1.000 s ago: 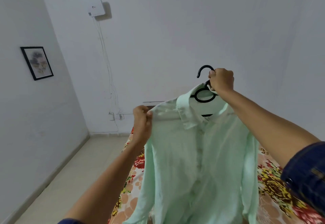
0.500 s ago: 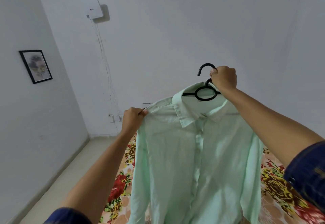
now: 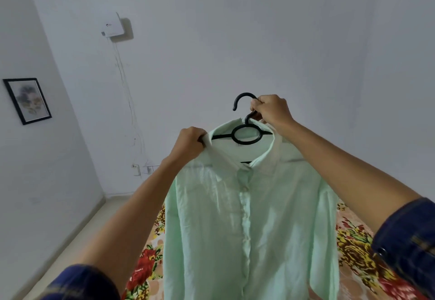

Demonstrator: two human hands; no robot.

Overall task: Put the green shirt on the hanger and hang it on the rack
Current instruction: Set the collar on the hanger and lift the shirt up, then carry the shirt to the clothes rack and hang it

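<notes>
Soft dim light, bowed wide-angle edges

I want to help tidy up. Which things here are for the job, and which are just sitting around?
For the job: green shirt, black hanger, left hand, right hand.

Just around: framed picture, white wall box, flowery bedsheet.

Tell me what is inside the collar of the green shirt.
Inside the green shirt collar sits the black hanger: its ring and parts of both arms show. The arm ends are covered by fabric. The right hand grips its neck below the hook.
</notes>
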